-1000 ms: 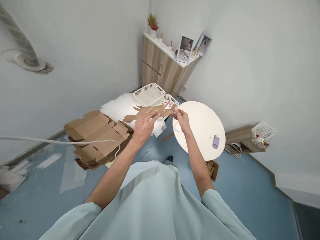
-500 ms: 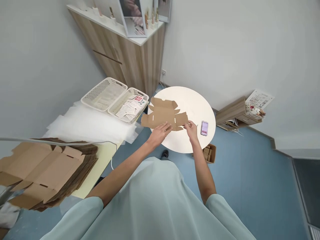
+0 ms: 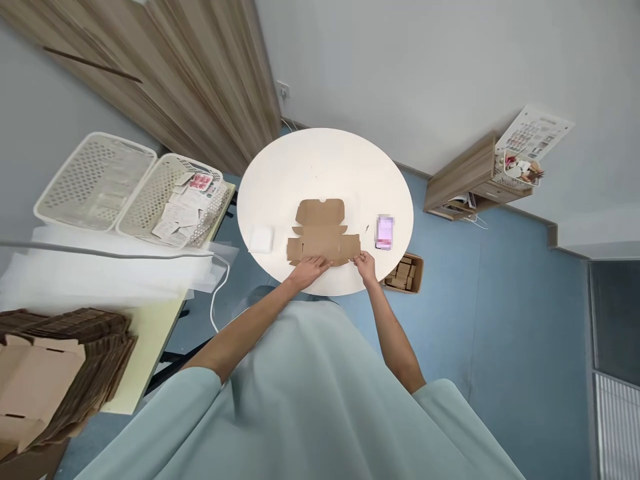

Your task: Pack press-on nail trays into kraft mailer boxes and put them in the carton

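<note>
An unfolded cardboard box blank [image 3: 321, 230] lies flat on the round white table [image 3: 320, 150], its slotted side flaps spread out. Across its near edge rests my left hand [image 3: 309, 271], fingers stretched out and lying on the board. My right hand [image 3: 366, 267] pinches the near corner of the right flap between thumb and fingers. A phone [image 3: 385, 231] with a blurred screen lies on the table to the right. Left of the blank is a small white square pad [image 3: 261, 240].
On the left side table are two white plastic baskets [image 3: 95, 143], one holding paper slips [image 3: 177, 217], plus white sheets [image 3: 115, 267] and a stack of flat box blanks [image 3: 95, 360]. A carton of small boxes [image 3: 419, 275] stands under the table's right edge. A wooden shelf [image 3: 460, 177] is farther right.
The view has tilted down and shifted. The box blank now lies flatter and square to me near the table's front edge, both hands still at its near side.
</note>
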A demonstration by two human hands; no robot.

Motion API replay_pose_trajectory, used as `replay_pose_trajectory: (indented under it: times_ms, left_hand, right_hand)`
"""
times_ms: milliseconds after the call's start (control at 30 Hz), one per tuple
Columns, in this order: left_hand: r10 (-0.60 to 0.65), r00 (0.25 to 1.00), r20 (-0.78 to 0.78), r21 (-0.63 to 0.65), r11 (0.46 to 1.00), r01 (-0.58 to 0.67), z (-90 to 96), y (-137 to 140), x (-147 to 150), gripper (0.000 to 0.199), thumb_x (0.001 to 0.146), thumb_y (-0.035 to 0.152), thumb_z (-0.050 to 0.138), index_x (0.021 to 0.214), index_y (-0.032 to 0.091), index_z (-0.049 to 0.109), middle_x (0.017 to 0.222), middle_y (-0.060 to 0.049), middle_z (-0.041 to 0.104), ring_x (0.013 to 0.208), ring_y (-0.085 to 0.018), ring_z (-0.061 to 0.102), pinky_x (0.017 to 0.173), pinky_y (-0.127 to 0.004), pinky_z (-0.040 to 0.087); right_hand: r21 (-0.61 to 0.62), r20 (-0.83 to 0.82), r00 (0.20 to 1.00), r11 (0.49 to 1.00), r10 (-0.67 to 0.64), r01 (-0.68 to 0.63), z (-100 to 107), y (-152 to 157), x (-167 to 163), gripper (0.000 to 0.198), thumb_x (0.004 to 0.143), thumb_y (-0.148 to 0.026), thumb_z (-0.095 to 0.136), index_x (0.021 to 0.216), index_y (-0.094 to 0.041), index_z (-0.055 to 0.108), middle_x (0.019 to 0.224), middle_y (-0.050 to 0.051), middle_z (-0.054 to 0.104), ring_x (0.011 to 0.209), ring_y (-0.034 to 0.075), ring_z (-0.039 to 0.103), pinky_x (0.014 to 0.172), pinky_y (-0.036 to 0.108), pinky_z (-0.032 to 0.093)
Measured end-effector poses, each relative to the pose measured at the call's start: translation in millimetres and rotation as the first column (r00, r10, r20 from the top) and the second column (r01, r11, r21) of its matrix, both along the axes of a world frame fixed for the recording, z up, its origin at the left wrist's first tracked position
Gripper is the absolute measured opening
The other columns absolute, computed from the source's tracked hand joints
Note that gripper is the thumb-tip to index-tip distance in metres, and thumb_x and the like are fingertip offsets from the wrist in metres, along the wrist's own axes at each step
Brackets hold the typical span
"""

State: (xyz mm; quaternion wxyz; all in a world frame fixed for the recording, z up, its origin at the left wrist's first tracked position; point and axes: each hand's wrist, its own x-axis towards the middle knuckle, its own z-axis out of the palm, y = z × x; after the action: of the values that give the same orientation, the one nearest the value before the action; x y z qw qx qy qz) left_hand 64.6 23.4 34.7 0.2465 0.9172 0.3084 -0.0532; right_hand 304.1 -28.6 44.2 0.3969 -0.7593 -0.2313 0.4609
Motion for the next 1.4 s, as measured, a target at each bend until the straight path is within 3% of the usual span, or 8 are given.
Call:
replay_pose_trajectory:
  times_ms: [233, 367, 567, 833, 967, 1133, 1233, 1400]
  left_hand:
    - [0.135, 0.979, -0.154, -0.110, 0.982, -0.153, -14.6, 7.5, -3.7, 0.054, 0.094, 0.013, 0.063, 0.147, 0.018, 0.064, 0.155, -0.028, 0.058, 0.148, -0.041, 0.055, 0.118, -0.055, 0.047]
    - [0.201, 0.960, -0.196, -0.152, 0.961, -0.232, -14.7, 19.1, -20.0, 0.048, 0.090, 0.013, 0.068, 0.138, 0.017, 0.068, 0.162, -0.027, 0.052, 0.150, -0.041, 0.053, 0.119, -0.053, 0.048]
    - [0.256, 0.947, -0.194, -0.244, 0.923, -0.299, -15.5, 28.2, -31.2, 0.050, 0.088, 0.009, 0.062, 0.136, 0.021, 0.072, 0.167, -0.018, 0.052, 0.149, -0.037, 0.057, 0.114, -0.049, 0.056]
    - [0.339, 0.923, -0.182, -0.335, 0.861, -0.382, -23.3, 38.2, -35.2, 0.040, 0.091, 0.014, 0.062, 0.126, 0.023, 0.079, 0.166, -0.010, 0.057, 0.132, -0.032, 0.071, 0.111, -0.043, 0.058]
    - [0.416, 0.890, -0.188, -0.366, 0.811, -0.456, -31.0, 45.4, -33.9, 0.033, 0.094, 0.021, 0.065, 0.123, 0.025, 0.080, 0.158, -0.007, 0.064, 0.132, -0.030, 0.071, 0.114, -0.038, 0.056]
    - [0.491, 0.856, -0.163, -0.382, 0.768, -0.514, -37.4, 49.6, -34.9, 0.031, 0.088, 0.022, 0.072, 0.119, 0.027, 0.080, 0.147, -0.006, 0.072, 0.126, -0.031, 0.073, 0.111, -0.040, 0.057]
    - [0.539, 0.827, -0.157, -0.393, 0.734, -0.553, -38.2, 48.2, -37.0, 0.031, 0.086, 0.023, 0.075, 0.116, 0.025, 0.076, 0.137, -0.008, 0.075, 0.122, -0.032, 0.073, 0.108, -0.041, 0.058]
    - [0.675, 0.713, -0.190, -0.467, 0.577, -0.670, -35.3, 45.0, -38.9, 0.058, 0.081, 0.019, 0.080, 0.135, 0.024, 0.059, 0.136, -0.010, 0.076, 0.122, -0.030, 0.073, 0.101, -0.041, 0.058]
  right_hand:
    - [-0.183, 0.096, 0.992, 0.981, 0.082, -0.063, -28.9, -13.7, 23.4, 0.015, 0.081, -0.034, 0.066, 0.089, -0.022, 0.062, 0.086, 0.003, 0.079, 0.091, 0.022, 0.078, 0.091, 0.039, 0.064]
    - [-0.229, 0.210, 0.970, 0.971, 0.122, -0.072, -26.5, -6.9, 37.3, 0.021, 0.082, -0.028, 0.064, 0.102, -0.021, 0.068, 0.116, 0.011, 0.080, 0.113, 0.026, 0.075, 0.114, 0.048, 0.055]
    - [-0.177, 0.361, 0.860, 0.932, 0.360, -0.316, -26.2, 43.8, 27.5, 0.050, 0.095, -0.029, 0.056, 0.143, -0.014, 0.062, 0.151, 0.021, 0.065, 0.139, 0.031, 0.062, 0.125, 0.051, 0.045]
    - [-0.226, 0.294, 0.766, 0.820, 0.572, -0.525, -40.8, 102.6, -6.5, 0.065, 0.092, -0.027, 0.068, 0.155, -0.014, 0.056, 0.149, 0.022, 0.061, 0.134, 0.037, 0.063, 0.119, 0.056, 0.051]
    - [-0.280, 0.288, 0.712, 0.768, 0.640, -0.577, -35.8, 92.8, -13.0, 0.080, 0.095, -0.034, 0.072, 0.168, -0.022, 0.041, 0.156, 0.019, 0.052, 0.127, 0.032, 0.068, 0.111, 0.050, 0.057]
    - [-0.394, 0.268, 0.556, 0.616, 0.787, -0.682, -26.9, 57.8, -18.0, 0.123, 0.085, -0.044, 0.091, 0.178, -0.033, 0.012, 0.167, 0.021, 0.037, 0.143, 0.038, 0.059, 0.109, 0.052, 0.058]
    - [-0.415, 0.253, 0.507, 0.566, 0.824, -0.713, -26.0, 42.1, -17.8, 0.135, 0.082, -0.041, 0.096, 0.178, -0.038, 0.000, 0.169, 0.021, 0.033, 0.145, 0.039, 0.056, 0.107, 0.052, 0.059]
    - [-0.433, 0.238, 0.494, 0.546, 0.836, -0.717, -28.0, 38.3, -14.7, 0.135, 0.085, -0.039, 0.095, 0.178, -0.039, -0.003, 0.170, 0.022, 0.033, 0.138, 0.038, 0.062, 0.105, 0.049, 0.060]
